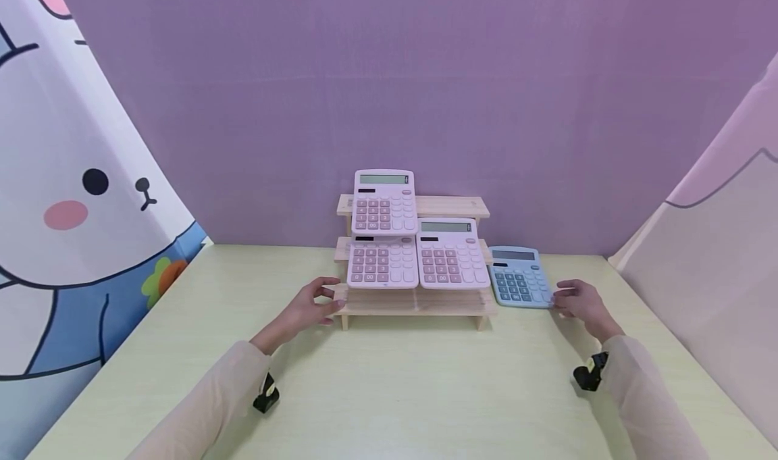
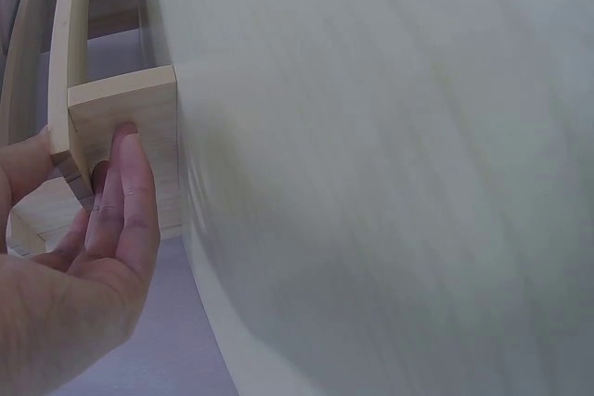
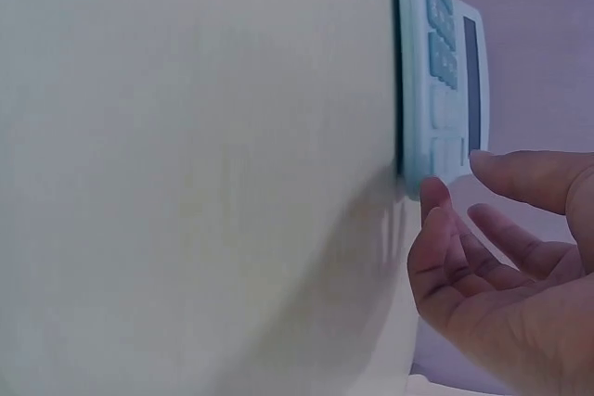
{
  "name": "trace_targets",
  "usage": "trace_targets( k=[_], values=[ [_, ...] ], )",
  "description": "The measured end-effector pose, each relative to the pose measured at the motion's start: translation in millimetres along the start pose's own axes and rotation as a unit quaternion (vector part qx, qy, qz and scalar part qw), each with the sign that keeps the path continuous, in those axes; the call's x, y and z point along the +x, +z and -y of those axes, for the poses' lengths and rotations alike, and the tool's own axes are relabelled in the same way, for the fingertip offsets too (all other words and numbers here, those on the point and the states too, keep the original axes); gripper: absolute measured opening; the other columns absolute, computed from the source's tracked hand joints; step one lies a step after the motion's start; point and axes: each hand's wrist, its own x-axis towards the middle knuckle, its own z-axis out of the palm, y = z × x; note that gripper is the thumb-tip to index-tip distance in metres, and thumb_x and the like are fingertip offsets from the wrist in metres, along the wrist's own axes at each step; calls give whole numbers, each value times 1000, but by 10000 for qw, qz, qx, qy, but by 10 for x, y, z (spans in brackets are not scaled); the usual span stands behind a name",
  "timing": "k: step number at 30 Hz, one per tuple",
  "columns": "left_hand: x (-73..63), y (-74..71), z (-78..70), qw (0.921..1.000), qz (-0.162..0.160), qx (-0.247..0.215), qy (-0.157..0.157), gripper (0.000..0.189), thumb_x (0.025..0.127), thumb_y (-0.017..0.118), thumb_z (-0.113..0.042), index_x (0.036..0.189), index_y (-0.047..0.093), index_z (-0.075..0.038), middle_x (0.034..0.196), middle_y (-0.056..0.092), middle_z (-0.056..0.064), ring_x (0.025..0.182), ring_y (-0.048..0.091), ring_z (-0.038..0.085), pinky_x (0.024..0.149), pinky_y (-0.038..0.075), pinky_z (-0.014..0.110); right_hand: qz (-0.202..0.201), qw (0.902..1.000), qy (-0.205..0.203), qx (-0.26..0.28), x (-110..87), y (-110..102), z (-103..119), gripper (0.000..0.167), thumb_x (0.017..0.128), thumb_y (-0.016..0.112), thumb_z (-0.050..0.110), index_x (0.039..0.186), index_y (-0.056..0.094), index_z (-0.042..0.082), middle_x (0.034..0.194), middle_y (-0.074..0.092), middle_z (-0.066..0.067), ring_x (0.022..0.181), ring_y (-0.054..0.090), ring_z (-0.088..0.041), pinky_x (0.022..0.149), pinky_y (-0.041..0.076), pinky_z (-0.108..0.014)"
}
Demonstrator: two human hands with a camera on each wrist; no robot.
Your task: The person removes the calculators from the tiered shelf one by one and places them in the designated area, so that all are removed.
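A three-step wooden display stand [image 1: 419,302] holds three pink calculators: one [image 1: 384,203] on the top step, another [image 1: 383,264] below it partly hidden behind its lower edge, and a third [image 1: 453,254] to the right. My left hand [image 1: 312,304] grips the left end of the lowest step; in the left wrist view its thumb lies on the board and its fingers [image 2: 137,197] reach to the end leg. A blue calculator [image 1: 521,277] lies right of the stand. My right hand [image 1: 580,302] is at its right edge, thumb and fingers apart, fingertips [image 3: 433,194] close to the corner.
The stand and blue calculator are on a pale wood-grain table [image 1: 413,386]. A purple cloth backdrop [image 1: 425,95] rises behind it. A cartoon-printed cloth [image 1: 91,142] hangs at the left, and a pale cloth [image 1: 723,264] at the right.
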Motion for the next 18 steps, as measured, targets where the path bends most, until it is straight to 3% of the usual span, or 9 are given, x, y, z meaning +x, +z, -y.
trace_targets(
  k=[8, 18],
  values=[
    [130, -13, 188, 10000, -49, -6, 5, 56, 88, 60, -13, 136, 33, -2, 118, 44, 24, 82, 60, 19, 74, 58, 39, -34, 9997, -237, 68, -26, 1, 80, 55, 92, 49, 10, 133, 25, -17, 123, 43, -37, 81, 61, -7, 77, 56, -33],
    [125, -14, 194, 10000, -19, -32, 58, 56, 88, 60, -13, 136, 33, -2, 118, 43, 25, 85, 61, 24, 74, 58, 39, -84, 9979, -518, 384, -42, 110, 248, 51, 92, 48, 11, 133, 30, -13, 124, 46, -33, 79, 56, 5, 71, 53, -18]
  ],
)
